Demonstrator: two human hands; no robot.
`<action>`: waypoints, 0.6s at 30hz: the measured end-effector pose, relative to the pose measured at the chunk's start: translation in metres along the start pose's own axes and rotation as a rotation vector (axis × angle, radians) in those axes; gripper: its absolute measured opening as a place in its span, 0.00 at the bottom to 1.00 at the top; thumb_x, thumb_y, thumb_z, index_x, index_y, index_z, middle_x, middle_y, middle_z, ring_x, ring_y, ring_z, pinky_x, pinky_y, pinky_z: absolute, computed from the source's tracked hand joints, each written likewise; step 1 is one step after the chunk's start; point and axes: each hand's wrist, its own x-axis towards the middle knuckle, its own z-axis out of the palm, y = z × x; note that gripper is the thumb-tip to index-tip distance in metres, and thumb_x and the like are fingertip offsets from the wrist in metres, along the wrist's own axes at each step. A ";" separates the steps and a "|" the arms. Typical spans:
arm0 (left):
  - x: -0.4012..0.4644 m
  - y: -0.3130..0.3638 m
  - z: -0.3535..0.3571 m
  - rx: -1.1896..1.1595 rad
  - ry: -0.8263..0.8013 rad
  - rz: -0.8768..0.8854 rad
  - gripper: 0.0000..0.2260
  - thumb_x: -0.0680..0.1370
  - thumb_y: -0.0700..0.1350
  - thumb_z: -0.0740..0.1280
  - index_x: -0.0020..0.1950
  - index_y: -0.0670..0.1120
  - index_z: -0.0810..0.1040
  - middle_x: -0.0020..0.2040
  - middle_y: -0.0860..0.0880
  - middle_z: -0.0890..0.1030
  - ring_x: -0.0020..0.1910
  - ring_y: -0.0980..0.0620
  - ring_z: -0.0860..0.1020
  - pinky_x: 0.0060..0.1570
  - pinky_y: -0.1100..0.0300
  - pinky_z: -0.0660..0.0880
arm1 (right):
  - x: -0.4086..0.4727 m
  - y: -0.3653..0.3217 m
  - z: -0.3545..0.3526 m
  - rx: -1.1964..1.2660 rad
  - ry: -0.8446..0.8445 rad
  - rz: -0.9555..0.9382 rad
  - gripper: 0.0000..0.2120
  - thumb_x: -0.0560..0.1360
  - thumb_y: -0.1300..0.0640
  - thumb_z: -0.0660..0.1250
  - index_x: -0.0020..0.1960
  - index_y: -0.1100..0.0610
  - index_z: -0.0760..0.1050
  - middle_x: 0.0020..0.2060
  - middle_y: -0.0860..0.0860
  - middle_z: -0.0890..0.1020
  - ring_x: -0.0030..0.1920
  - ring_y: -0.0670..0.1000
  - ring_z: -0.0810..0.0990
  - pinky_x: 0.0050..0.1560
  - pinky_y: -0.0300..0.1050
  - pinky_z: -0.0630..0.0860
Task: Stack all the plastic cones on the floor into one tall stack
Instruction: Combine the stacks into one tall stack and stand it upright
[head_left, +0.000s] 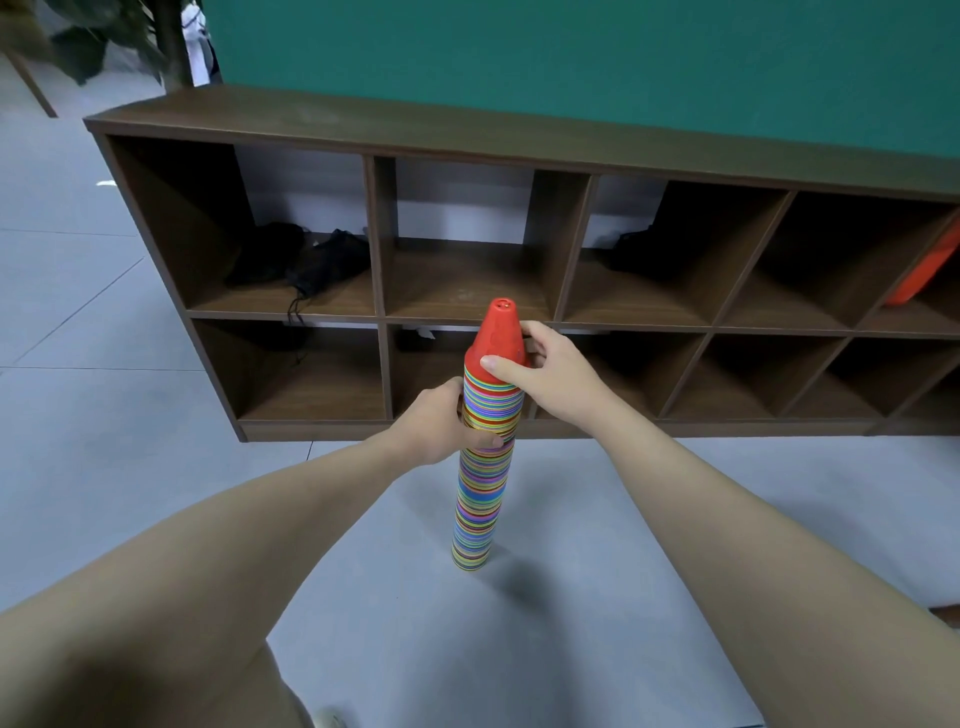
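A tall stack of plastic cones stands upright on the grey floor, its rims showing as many thin coloured stripes. A red cone caps the top. My left hand grips the stack from the left, a little below the top, with the thumb across its front. My right hand holds the red top cone from the right, thumb on its lower rim and fingers curled round its back.
A low dark wooden cubby shelf runs along the green wall right behind the stack. Black items lie in its upper left cubby, and an orange object leans in the far right one. Grey floor extends left and toward me.
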 end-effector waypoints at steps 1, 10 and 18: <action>0.000 0.000 -0.001 0.002 0.003 -0.003 0.32 0.68 0.50 0.81 0.69 0.50 0.72 0.60 0.52 0.82 0.56 0.53 0.81 0.60 0.52 0.79 | 0.000 -0.001 0.000 -0.005 0.003 -0.002 0.33 0.72 0.40 0.74 0.72 0.48 0.68 0.65 0.45 0.77 0.60 0.47 0.78 0.52 0.39 0.79; -0.006 -0.002 -0.009 0.094 -0.064 -0.095 0.40 0.68 0.53 0.81 0.73 0.48 0.65 0.66 0.50 0.78 0.64 0.49 0.78 0.63 0.50 0.77 | -0.006 -0.003 -0.001 0.010 0.000 0.019 0.34 0.71 0.41 0.75 0.72 0.49 0.68 0.65 0.47 0.77 0.61 0.48 0.79 0.57 0.45 0.80; -0.015 -0.042 -0.046 0.443 -0.133 -0.245 0.50 0.66 0.58 0.81 0.79 0.44 0.59 0.75 0.43 0.68 0.71 0.43 0.70 0.64 0.53 0.72 | -0.026 0.018 0.005 0.058 0.039 0.080 0.44 0.61 0.34 0.78 0.71 0.48 0.68 0.64 0.45 0.78 0.62 0.45 0.78 0.62 0.52 0.79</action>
